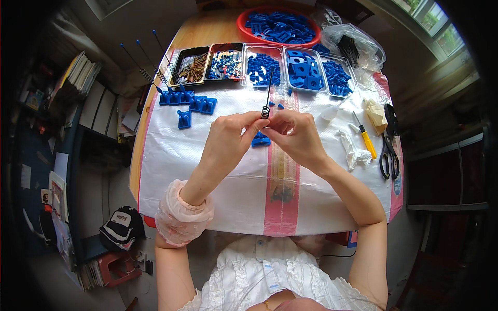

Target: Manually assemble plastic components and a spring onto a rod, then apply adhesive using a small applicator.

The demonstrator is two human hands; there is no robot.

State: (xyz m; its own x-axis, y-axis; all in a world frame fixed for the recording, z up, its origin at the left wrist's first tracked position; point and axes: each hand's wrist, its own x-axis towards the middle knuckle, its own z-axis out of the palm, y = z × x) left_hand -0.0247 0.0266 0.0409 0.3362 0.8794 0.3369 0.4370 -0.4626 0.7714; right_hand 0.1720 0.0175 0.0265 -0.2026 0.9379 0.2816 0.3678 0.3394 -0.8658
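Both hands meet over the middle of a table covered in a white woven sheet (207,176). My left hand (228,140) and my right hand (293,137) pinch a thin black rod with a coiled spring at its lower end (266,101), held upright between the fingertips. A small blue plastic piece (260,140) lies on the sheet just under the hands. Further left lie several blue plastic blocks (188,101), some with long spring rods sticking up.
Several trays (259,65) at the back hold brown parts, small mixed parts and blue plastic pieces. Behind them is a red bowl (277,26) of blue pieces and a clear bag (353,46). At right lie a yellow-handled screwdriver (366,139), black scissors (389,145) and white gloves (355,150).
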